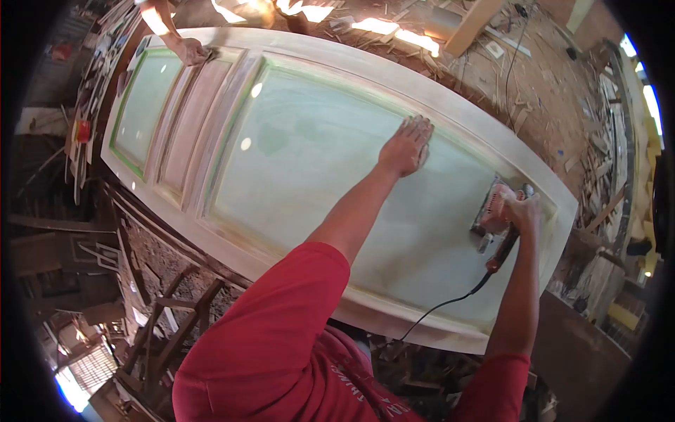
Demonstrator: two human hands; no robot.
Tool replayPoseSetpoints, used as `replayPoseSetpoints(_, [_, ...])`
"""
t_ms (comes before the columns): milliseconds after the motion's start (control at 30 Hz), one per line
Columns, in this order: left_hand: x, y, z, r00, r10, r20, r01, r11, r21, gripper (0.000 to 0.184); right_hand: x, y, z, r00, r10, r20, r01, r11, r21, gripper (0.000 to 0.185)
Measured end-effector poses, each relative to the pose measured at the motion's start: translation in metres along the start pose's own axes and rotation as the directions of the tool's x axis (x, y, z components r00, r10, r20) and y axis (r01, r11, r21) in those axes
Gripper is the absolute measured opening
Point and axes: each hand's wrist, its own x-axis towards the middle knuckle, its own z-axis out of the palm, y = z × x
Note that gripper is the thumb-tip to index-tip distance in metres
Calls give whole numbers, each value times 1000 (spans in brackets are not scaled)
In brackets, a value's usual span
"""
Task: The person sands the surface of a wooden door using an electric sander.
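A large wooden door with pale green dusty panels lies flat across the view. My left hand rests flat on the top edge of the large panel, fingers stretched out, holding nothing. Near the door's right end, my right hand is wrapped round a red power sander. The sander is on the panel near its right corner, and its black cord runs down over the door's near edge. Green tape or paint lines the panel edges.
Another person's hand touches the door's far left part. Wood scraps litter the ground beyond the door. A wooden frame stands at the lower left, and a wooden post at the top.
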Motion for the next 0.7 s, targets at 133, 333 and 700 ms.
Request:
replayPoseSetpoints(133, [-14,-34,-29,997,-15,80,11,999,40,74,-41,-112,3,996,-87,-36,86,996,-16,102])
replayPoseSetpoints(333, [-52,-142,-106,975,-201,96,190,976,110,91,-76,-228,22,973,-231,-14,231,973,-4,98])
replayPoseSetpoints(700, [-134,-301,-206,901,-433,-15,427,882,198,99,-160,-444,49,917,-398,-19,398,917,0,87])
